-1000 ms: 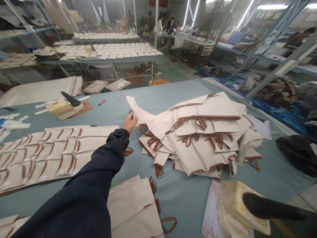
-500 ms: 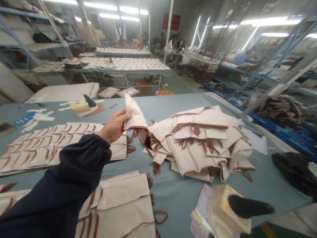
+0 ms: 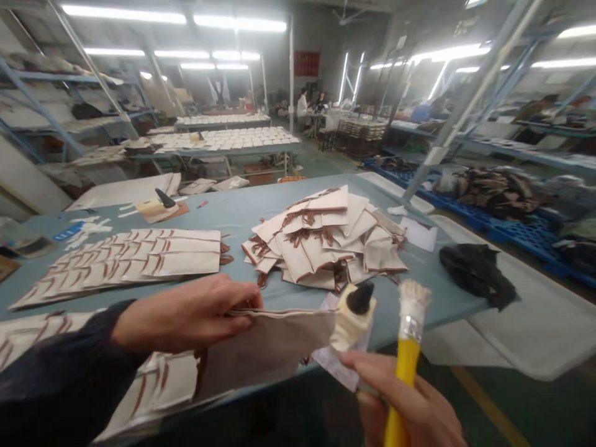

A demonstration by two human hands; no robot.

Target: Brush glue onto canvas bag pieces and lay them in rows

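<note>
My left hand (image 3: 195,313) pinches the edge of a cream fabric piece (image 3: 274,341) with brown trim, held up in front of me. At the lower right, my right hand (image 3: 405,397) grips a brush (image 3: 407,360) with a yellow handle, its pale bristles pointing up. The right fingertips are near the fabric's right end; whether they touch it is unclear. Behind them stands a cream container (image 3: 351,316) with a black tip, on a stained sheet. A loose pile of cream pieces (image 3: 321,242) with brown ties lies beyond.
Overlapping rows of cream pieces (image 3: 135,261) cover the table's left side. Farther back are a second black-tipped container (image 3: 156,208) and a blue strip (image 3: 69,231). A black cloth (image 3: 477,270) lies at the right edge, near blue pallets (image 3: 503,217). People sit in the background.
The left hand has come nearer and lower, with a fabric piece in its grip. The right hand has come into view with the brush. The camera view has shifted.
</note>
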